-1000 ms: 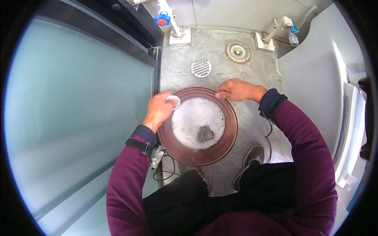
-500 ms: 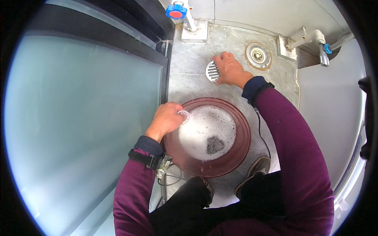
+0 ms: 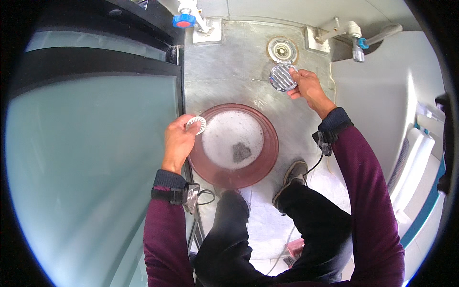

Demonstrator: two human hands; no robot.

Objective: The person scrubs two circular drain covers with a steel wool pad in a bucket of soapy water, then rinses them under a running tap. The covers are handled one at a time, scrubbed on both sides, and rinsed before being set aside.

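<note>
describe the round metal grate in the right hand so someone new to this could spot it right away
Start at the brown basin of soapy water on the grey floor, then look up and right to the right hand. The drain cover sits at its fingertips, just below the open drain hole. It is a shiny slotted metal disc, unlike the small white strainer in the left hand.

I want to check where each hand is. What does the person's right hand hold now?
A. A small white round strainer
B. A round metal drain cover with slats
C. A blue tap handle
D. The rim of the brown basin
B: the right hand holds the round metal drain cover just below the open floor drain, while the small white strainer is in the left hand at the brown basin.
</note>
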